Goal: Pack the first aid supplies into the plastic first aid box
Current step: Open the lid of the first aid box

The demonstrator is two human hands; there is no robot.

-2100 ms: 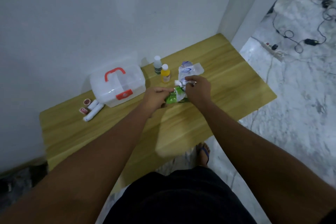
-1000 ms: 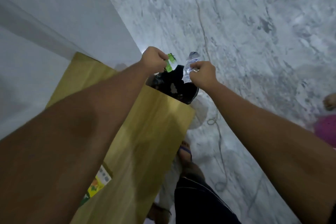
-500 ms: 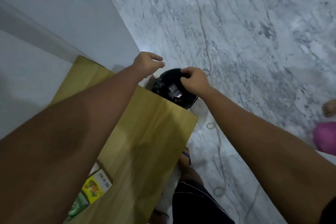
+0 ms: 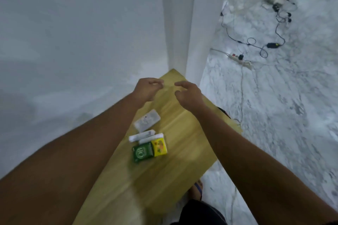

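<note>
Hovering: left hand [image 4: 146, 88], right hand [image 4: 188, 93] loosely spread, empty | wood-grain table [image 4: 182, 115] | glossy green-yellow carton [image 4: 150, 150]

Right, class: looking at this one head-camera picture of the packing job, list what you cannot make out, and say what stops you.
- The first aid box: not in the head view at all.
- Print on the green box, yellow box and white packets: motion blur.
- Whether anything lies under the left forearm: it covers that side of the wooden table.
- Both hands, left hand and right hand, look empty, fingers blurred.
</note>
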